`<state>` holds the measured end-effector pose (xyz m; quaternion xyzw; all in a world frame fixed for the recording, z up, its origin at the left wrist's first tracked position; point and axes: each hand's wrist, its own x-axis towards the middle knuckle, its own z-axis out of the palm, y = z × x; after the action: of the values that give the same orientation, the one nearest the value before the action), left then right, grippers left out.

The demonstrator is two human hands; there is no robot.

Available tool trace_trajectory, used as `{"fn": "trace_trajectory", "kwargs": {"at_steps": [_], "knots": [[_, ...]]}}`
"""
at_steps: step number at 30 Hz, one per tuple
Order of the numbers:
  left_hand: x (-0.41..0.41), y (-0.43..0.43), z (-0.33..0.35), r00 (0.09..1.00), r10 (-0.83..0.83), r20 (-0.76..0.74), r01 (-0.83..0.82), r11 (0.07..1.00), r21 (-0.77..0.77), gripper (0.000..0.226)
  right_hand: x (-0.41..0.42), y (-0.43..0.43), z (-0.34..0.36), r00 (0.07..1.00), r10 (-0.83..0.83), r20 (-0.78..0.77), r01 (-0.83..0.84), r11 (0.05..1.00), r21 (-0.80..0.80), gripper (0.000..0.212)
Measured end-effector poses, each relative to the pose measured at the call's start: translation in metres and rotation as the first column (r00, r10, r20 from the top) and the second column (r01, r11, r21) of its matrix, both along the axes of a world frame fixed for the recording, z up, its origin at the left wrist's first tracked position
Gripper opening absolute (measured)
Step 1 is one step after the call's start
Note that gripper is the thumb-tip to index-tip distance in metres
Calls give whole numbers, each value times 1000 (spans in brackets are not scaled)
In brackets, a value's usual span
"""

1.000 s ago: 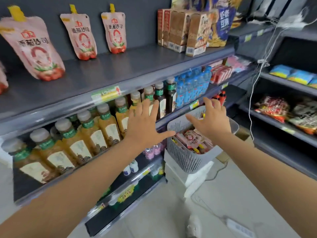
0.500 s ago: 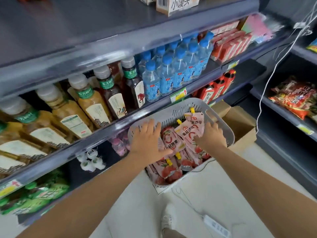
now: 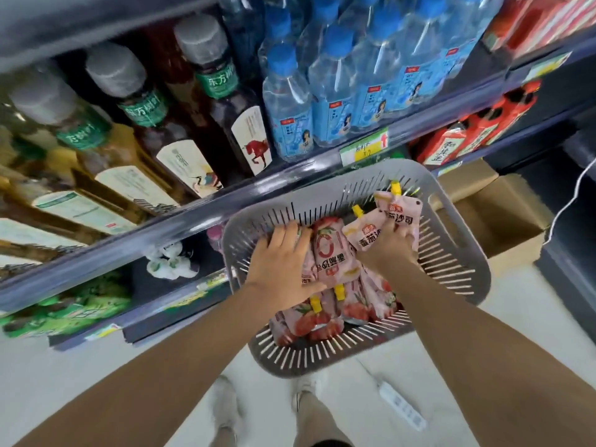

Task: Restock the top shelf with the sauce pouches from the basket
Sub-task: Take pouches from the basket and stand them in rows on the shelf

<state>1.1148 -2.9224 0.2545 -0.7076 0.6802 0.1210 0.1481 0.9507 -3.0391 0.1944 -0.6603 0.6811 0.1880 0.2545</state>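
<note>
A grey slotted basket (image 3: 322, 182) sits low in front of the shelving, holding several pink sauce pouches (image 3: 332, 253) with yellow caps. Both hands are inside it. My left hand (image 3: 280, 262) lies over the pouches on the basket's left side, fingers curled over the far end of one and thumb across the middle pouch. My right hand (image 3: 390, 250) grips the pouches at the back right (image 3: 400, 211), whose caps point up and away. The top shelf is out of view.
Just above the basket runs a shelf of tea bottles (image 3: 180, 124) and blue-capped water bottles (image 3: 338, 91). Red packs (image 3: 477, 130) fill the shelf to the right. An open cardboard box (image 3: 496, 214) stands behind the basket. A white power strip (image 3: 403, 408) lies on the floor by my shoes.
My view has dropped from the top shelf down to the basket. Both hands went from hovering in front of the shelves down into the basket and closed onto pouches.
</note>
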Motion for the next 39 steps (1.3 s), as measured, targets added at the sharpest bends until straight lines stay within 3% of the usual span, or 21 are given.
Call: {"fn": "trace_trajectory", "kwargs": {"at_steps": [4, 9, 14, 19, 23, 27, 30, 35, 37, 39], "knots": [[-2, -5, -6, 1000, -12, -7, 12, 999, 32, 103, 1, -10, -2, 997, 58, -51, -52, 993, 105, 123], [8, -13, -16, 999, -47, -14, 49, 990, 131, 108, -2, -12, -5, 988, 138, -66, -126, 979, 162, 134], [19, -16, -39, 990, -104, -98, 119, 978, 169, 63, -17, -4, -9, 991, 131, -41, -131, 991, 4, 118], [23, -18, -50, 959, -244, -141, 264, 953, 146, 46, -29, 1, -4, 996, 73, -43, -73, 997, 22, 111], [16, -31, -31, 957, -117, -264, 161, 975, 152, 29, -34, 3, 9, 1000, 30, -3, -30, 1000, 4, 107], [17, -47, -8, 940, -95, -327, 153, 975, 159, 26, -35, 1, 28, 1000, 14, 27, -13, 1000, -10, 120], [19, -56, 9, 867, 80, -493, -18, 991, 130, 24, -35, -1, 29, 995, -27, 93, 23, 999, 40, 116], [23, -58, 19, 651, 431, -624, -204, 892, 403, 18, -33, 16, 11, 973, -125, 192, 94, 982, 166, 134], [18, -49, 4, 654, 472, -591, -182, 856, 483, 25, -29, 21, 5, 959, -181, 220, 150, 977, 148, 134], [11, -40, -22, 690, 452, -565, -200, 870, 451, 26, -27, 20, 2, 960, -191, 204, 161, 975, 155, 133]]}}
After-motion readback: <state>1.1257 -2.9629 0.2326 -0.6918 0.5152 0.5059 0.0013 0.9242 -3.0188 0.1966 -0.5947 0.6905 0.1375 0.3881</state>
